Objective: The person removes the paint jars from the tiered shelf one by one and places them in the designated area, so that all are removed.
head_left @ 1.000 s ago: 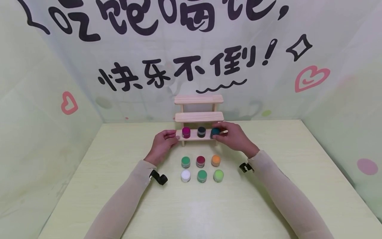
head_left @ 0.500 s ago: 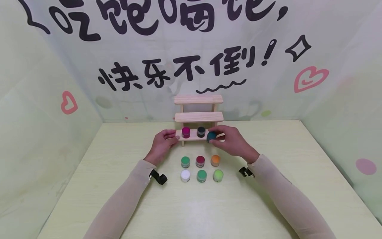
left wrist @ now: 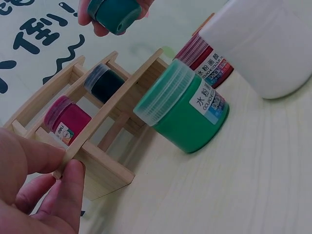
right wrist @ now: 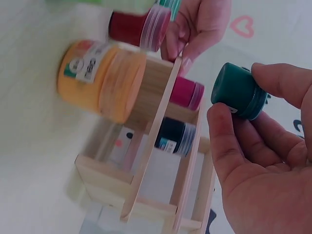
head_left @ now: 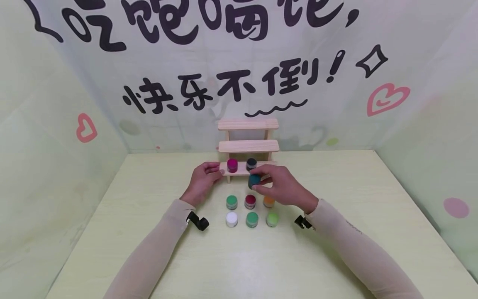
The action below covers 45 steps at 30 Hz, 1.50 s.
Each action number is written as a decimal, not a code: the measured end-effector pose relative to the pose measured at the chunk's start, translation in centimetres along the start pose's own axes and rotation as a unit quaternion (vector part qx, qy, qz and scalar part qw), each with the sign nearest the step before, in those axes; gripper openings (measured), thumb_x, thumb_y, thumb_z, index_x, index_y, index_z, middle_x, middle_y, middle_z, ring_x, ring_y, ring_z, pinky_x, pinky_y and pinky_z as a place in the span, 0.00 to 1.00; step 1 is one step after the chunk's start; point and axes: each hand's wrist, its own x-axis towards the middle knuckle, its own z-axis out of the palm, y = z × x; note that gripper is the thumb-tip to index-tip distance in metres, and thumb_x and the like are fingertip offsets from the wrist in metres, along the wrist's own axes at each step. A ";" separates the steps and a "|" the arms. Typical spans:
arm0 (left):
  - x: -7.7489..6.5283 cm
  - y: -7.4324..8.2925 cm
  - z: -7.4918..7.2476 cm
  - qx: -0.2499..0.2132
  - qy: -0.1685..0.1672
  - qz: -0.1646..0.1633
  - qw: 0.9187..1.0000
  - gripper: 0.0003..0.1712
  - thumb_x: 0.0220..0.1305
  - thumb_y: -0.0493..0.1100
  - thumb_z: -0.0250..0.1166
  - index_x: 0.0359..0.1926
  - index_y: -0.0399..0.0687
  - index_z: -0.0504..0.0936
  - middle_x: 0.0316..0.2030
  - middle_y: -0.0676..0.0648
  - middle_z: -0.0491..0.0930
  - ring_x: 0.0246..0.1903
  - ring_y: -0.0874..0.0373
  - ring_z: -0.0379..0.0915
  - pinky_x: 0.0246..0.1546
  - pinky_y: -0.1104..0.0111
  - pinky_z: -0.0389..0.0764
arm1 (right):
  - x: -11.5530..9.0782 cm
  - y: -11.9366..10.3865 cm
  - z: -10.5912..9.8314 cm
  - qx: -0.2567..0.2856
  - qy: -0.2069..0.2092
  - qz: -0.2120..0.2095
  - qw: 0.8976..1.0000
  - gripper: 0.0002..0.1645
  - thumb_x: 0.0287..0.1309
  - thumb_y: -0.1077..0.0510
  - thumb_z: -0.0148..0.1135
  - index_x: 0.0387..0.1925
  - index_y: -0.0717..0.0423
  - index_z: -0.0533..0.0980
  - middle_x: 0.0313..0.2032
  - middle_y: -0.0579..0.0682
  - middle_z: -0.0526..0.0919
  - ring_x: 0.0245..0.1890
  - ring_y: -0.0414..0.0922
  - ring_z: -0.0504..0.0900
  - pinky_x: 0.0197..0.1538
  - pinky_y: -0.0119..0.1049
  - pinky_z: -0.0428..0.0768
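In my right hand (head_left: 285, 184) I hold a dark teal paint jar (right wrist: 237, 91), pinched between thumb and fingers, raised in front of the lowest step of a wooden tiered shelf (head_left: 248, 146). My left hand (head_left: 201, 179) pinches the left end of that step, as the left wrist view shows. On the step stand a magenta paint jar (head_left: 232, 165) at the left and a black-looking paint jar (head_left: 251, 164) in the middle. The step's right part is partly behind my right hand.
In front of the shelf, two rows of paint jars stand on the table (head_left: 149, 232): green (head_left: 231, 202), dark red (head_left: 250, 202) and orange (head_left: 268, 202) behind; white (head_left: 231, 219), green (head_left: 252, 219) and light green (head_left: 272, 219) nearer. A printed backdrop (head_left: 179, 133) rises behind.
My right hand has lifted the teal jar off the right end of the lowest step and brought it left and nearer. My left hand has stayed on the shelf.
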 end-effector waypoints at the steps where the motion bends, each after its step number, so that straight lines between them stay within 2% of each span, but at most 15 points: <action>1: 0.0 0.0 0.0 0.000 0.001 -0.002 1.000 0.24 0.69 0.33 0.70 0.64 0.41 0.78 0.57 0.40 0.81 0.53 0.54 0.81 0.56 0.69 0.89 | 0.0 -0.2 0.2 0.002 -0.005 -0.003 1.000 0.27 0.64 0.62 0.75 0.63 0.58 0.80 0.55 0.54 0.84 0.48 0.50 0.89 0.56 0.44 0.92; 8: 0.2 -0.3 0.0 -0.005 0.002 0.001 1.000 0.24 0.69 0.32 0.70 0.64 0.39 0.78 0.57 0.40 0.80 0.53 0.53 0.80 0.57 0.67 0.89 | -0.2 -0.9 1.7 0.013 -0.027 -0.036 0.999 0.26 0.64 0.62 0.75 0.62 0.58 0.80 0.52 0.51 0.86 0.50 0.47 0.87 0.54 0.42 0.92; 12: 0.2 -0.2 0.0 -0.003 0.004 -0.001 1.000 0.23 0.70 0.32 0.69 0.64 0.40 0.78 0.57 0.40 0.80 0.53 0.52 0.80 0.59 0.65 0.88 | -0.4 -1.3 2.4 0.022 -0.041 -0.064 0.997 0.25 0.64 0.62 0.74 0.62 0.59 0.80 0.52 0.51 0.85 0.50 0.45 0.86 0.53 0.35 0.91; 16: 0.3 -0.1 0.1 -0.004 0.002 0.000 1.000 0.23 0.70 0.32 0.69 0.64 0.39 0.77 0.57 0.39 0.80 0.54 0.52 0.79 0.60 0.64 0.88 | -0.6 -1.7 3.0 0.029 -0.053 -0.073 0.996 0.25 0.64 0.64 0.73 0.62 0.61 0.79 0.53 0.53 0.85 0.47 0.47 0.87 0.51 0.33 0.91; 22: 0.3 -0.2 0.1 -0.001 -0.001 0.002 1.000 0.24 0.70 0.34 0.69 0.64 0.40 0.77 0.58 0.39 0.80 0.54 0.51 0.80 0.57 0.67 0.89 | -1.1 -2.4 3.7 0.024 -0.070 -0.080 0.994 0.23 0.66 0.63 0.72 0.61 0.64 0.80 0.52 0.52 0.87 0.44 0.45 0.89 0.49 0.40 0.93; 27: 0.2 -0.1 0.1 -0.004 0.000 0.002 1.000 0.24 0.70 0.33 0.70 0.65 0.40 0.77 0.59 0.39 0.79 0.54 0.52 0.80 0.57 0.67 0.89 | -1.6 -2.8 4.2 0.023 -0.079 -0.085 0.993 0.23 0.65 0.61 0.73 0.60 0.62 0.81 0.50 0.50 0.88 0.43 0.43 0.89 0.49 0.44 0.93; 34: 0.1 -0.1 0.1 -0.002 0.000 0.004 1.000 0.23 0.70 0.33 0.69 0.64 0.40 0.77 0.58 0.39 0.80 0.54 0.52 0.81 0.56 0.68 0.89 | -2.4 -3.4 5.2 0.013 -0.104 -0.084 0.991 0.22 0.67 0.59 0.72 0.60 0.60 0.82 0.53 0.48 0.88 0.43 0.34 0.89 0.49 0.37 0.93; 40: 0.2 -0.2 0.1 -0.009 0.001 0.007 1.000 0.23 0.70 0.33 0.69 0.64 0.39 0.77 0.58 0.39 0.80 0.53 0.53 0.81 0.54 0.70 0.90 | -2.9 -3.6 6.1 0.014 -0.125 -0.081 0.989 0.21 0.66 0.58 0.72 0.59 0.57 0.83 0.54 0.46 0.86 0.49 0.35 0.82 0.49 0.30 0.91; 45: 0.3 -0.3 0.1 -0.016 0.000 0.008 1.000 0.24 0.70 0.32 0.69 0.64 0.38 0.77 0.58 0.39 0.79 0.52 0.54 0.80 0.53 0.70 0.90 | -3.3 -3.7 6.7 0.015 -0.143 -0.085 0.986 0.20 0.64 0.60 0.73 0.57 0.56 0.83 0.53 0.45 0.86 0.50 0.33 0.82 0.49 0.27 0.90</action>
